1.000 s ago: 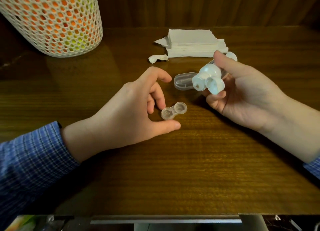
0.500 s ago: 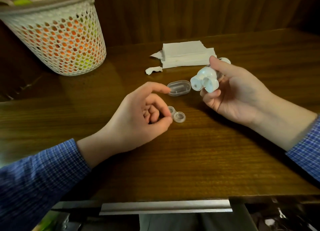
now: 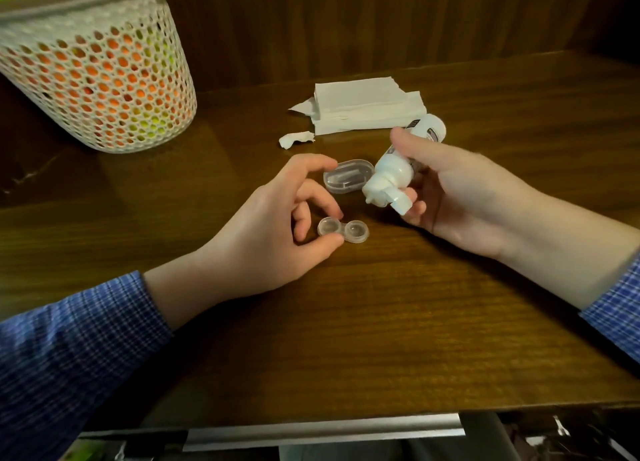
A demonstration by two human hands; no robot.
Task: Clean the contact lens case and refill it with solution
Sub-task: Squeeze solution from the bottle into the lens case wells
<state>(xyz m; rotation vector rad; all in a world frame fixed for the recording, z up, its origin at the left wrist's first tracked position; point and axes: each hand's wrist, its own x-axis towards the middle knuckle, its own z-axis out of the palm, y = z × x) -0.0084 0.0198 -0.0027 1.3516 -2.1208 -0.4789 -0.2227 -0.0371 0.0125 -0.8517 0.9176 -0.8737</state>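
Note:
A clear two-well contact lens case (image 3: 346, 231) lies open on the wooden table (image 3: 346, 322) at the centre. My left hand (image 3: 277, 232) pinches its left well between thumb and a curled finger. My right hand (image 3: 460, 197) grips a small white solution bottle (image 3: 398, 173), tilted nozzle-down to the left, its flip cap hanging open. The nozzle is above and to the right of the case, not touching it.
A clear oval lid or box (image 3: 348, 176) lies just behind the case. A stack of white tissues (image 3: 367, 105) and a torn scrap (image 3: 296, 139) sit further back. A white mesh basket (image 3: 97, 76) stands at the far left. The table's front edge runs along the bottom.
My left hand has turned the case so both wells lie side by side and now pinches its left well. The right hand has tipped the bottle further nozzle-down.

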